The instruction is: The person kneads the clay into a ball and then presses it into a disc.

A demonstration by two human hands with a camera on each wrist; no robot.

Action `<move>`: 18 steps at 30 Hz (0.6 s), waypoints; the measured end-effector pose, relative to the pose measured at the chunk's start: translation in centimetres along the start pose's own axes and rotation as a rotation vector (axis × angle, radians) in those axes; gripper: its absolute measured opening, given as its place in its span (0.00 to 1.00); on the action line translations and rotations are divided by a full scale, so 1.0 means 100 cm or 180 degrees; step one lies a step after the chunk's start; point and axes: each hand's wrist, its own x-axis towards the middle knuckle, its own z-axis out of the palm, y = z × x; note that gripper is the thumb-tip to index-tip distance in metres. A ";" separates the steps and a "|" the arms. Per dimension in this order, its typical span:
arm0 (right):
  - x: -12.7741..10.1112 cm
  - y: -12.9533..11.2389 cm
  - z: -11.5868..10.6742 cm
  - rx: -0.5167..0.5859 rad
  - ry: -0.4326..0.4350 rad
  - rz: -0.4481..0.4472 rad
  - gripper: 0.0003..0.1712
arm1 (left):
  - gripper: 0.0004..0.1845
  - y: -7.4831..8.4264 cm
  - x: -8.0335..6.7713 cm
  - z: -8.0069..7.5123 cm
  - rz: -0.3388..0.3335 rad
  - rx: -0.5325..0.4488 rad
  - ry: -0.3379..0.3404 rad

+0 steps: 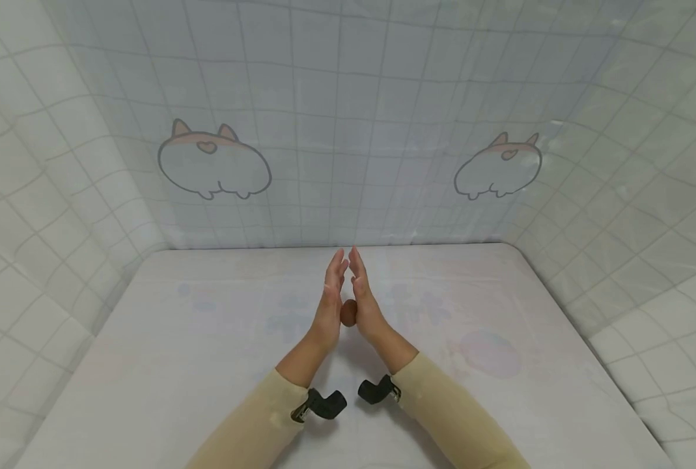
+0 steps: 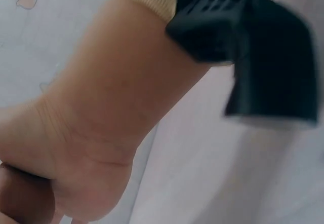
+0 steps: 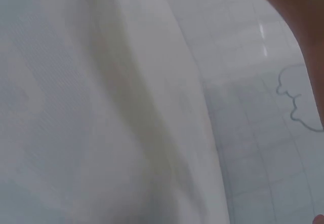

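Note:
A small, smooth brown egg-shaped object [image 1: 349, 313] is held up between the two palms, over the middle of the table. My left hand [image 1: 329, 306] lies against its left side, fingers straight and pointing away from me. From the other side my right hand [image 1: 368, 303] presses on it in the same way, and the fingertips of both hands lean close together. In the left wrist view the heel of the left hand [image 2: 91, 183] shows at the lower left. The right wrist view catches only bare skin [image 3: 298, 11] along its right edge, with the object out of sight.
The white-covered table [image 1: 178, 365] has faint pastel prints. Behind it hangs a grid-patterned sheet [image 1: 348, 130] with two cartoon animals, and similar sheets flank both sides. Black curved mounts [image 1: 327, 405] sit at both sleeve cuffs.

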 end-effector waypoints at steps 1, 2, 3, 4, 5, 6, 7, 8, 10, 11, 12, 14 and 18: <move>-0.001 -0.001 0.001 0.0005 -0.0039 -0.0023 0.52 | 0.52 -0.001 0.001 0.001 0.0010 0.0074 0.0048; -0.003 -0.001 0.002 0.0016 -0.0071 -0.0050 0.51 | 0.52 -0.002 0.001 0.001 0.0002 0.0141 0.0094; -0.004 -0.001 0.002 0.0028 -0.0102 -0.0090 0.51 | 0.51 -0.003 0.002 0.002 0.0008 0.0202 0.0129; -0.005 -0.001 0.004 0.0036 -0.0123 -0.0143 0.51 | 0.51 -0.004 0.003 0.001 0.0020 0.0284 0.0156; -0.006 -0.001 0.005 0.0057 -0.0144 -0.0196 0.51 | 0.51 -0.005 0.004 0.001 0.0033 0.0374 0.0173; -0.007 -0.002 0.006 0.0094 -0.0168 -0.0247 0.50 | 0.51 -0.006 0.005 0.000 0.0059 0.0462 0.0192; -0.008 -0.003 0.007 0.0122 -0.0190 -0.0295 0.49 | 0.51 -0.007 0.006 -0.001 0.0078 0.0545 0.0218; -0.009 -0.005 0.007 0.0141 -0.0214 -0.0355 0.49 | 0.51 -0.007 0.007 -0.001 0.0071 0.0595 0.0238; -0.011 -0.009 0.009 0.0186 -0.0274 -0.0455 0.49 | 0.51 -0.008 0.009 -0.004 0.0047 0.0710 0.0301; -0.012 -0.011 0.010 0.0212 -0.0303 -0.0487 0.49 | 0.51 -0.008 0.011 -0.006 0.0026 0.0728 0.0333; -0.013 -0.014 0.011 0.0226 -0.0326 -0.0514 0.49 | 0.51 -0.009 0.011 -0.007 -0.0011 0.0728 0.0368; -0.014 -0.017 0.012 0.0225 -0.0337 -0.0553 0.50 | 0.51 -0.010 0.013 -0.009 -0.0102 0.0697 0.0397; -0.013 -0.022 0.013 0.0206 -0.0247 -0.0661 0.49 | 0.51 -0.015 0.014 -0.013 -0.0275 0.0741 0.0316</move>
